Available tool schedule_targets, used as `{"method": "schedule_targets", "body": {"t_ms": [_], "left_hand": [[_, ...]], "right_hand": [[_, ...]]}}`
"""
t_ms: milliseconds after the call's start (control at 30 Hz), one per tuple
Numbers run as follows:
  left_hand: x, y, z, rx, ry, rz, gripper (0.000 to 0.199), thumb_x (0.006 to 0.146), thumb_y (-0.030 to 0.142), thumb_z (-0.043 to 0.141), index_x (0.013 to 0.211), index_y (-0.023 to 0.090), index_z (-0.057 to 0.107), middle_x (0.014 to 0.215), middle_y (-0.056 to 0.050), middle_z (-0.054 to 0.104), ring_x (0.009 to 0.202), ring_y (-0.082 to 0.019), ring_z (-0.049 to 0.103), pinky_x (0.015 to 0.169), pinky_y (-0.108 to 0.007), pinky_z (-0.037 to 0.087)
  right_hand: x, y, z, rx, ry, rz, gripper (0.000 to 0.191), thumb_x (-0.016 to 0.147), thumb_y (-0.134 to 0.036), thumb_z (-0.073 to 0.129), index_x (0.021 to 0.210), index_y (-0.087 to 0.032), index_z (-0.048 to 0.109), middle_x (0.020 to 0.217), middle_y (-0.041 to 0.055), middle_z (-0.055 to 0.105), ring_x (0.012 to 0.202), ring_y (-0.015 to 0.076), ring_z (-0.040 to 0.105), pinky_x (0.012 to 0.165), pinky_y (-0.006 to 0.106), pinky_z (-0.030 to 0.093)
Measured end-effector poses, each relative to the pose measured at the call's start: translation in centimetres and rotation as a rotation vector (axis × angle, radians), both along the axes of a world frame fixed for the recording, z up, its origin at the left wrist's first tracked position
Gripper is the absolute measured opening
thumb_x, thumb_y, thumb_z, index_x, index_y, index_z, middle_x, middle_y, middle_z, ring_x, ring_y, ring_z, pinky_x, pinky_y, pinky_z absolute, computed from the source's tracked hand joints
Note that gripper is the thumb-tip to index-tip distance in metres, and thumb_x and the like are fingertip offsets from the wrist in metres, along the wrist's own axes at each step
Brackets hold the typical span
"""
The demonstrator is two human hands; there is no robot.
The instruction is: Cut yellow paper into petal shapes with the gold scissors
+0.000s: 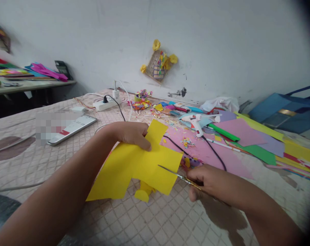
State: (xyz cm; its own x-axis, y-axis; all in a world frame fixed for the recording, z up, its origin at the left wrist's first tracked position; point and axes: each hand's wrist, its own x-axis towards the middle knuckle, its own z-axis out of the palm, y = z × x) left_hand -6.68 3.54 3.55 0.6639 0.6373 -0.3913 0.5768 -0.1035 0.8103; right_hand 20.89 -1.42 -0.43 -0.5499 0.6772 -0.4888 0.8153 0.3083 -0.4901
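Observation:
My left hand [134,135] grips a sheet of yellow paper [144,160] by its upper part, thumb on top and the other fingers behind it. The sheet has an irregular outline, with notches cut out of its edges. In my right hand [201,181] is a pair of scissors [182,177], fingers closed around the handles. One blade lies over the right part of the paper, pointing left. Below the sheet, some small yellow paper pieces [143,193] rest on the patterned cloth [157,222].
A white glue gun [193,123] with a black cord stands on pink paper behind my right hand. Coloured sheets [254,136] and a green marker [224,132] lie to the right. On the left are a phone [75,128] and a power strip [106,104] with cables.

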Motion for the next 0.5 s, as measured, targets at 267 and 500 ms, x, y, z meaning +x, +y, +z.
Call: {"method": "schedule_targets", "body": {"t_ms": [267,500], "left_hand": [[0.02,-0.05,0.05,0.013,-0.006,-0.020,0.026,0.068,0.024,0.058,0.090,0.013,0.066,0.083,-0.008,0.072,0.071,-0.022,0.067,0.064,-0.031,0.054],[0.13,-0.15,0.12,0.041,0.008,0.009,0.023,0.067,0.026,0.059,0.085,0.012,0.065,0.080,-0.007,0.072,0.068,-0.021,0.066,0.061,-0.028,0.053]], "right_hand": [[-0.15,-0.50,0.20,0.037,0.043,-0.044,0.019,0.078,-0.032,0.054,0.069,-0.016,0.059,0.060,-0.0030,0.053,0.051,0.0084,0.038,0.044,0.019,0.027],[-0.05,-0.54,0.10,0.044,0.034,-0.048,0.012,0.072,-0.028,0.059,0.069,-0.017,0.058,0.060,-0.0024,0.053,0.053,0.0101,0.043,0.045,0.019,0.030]]}}
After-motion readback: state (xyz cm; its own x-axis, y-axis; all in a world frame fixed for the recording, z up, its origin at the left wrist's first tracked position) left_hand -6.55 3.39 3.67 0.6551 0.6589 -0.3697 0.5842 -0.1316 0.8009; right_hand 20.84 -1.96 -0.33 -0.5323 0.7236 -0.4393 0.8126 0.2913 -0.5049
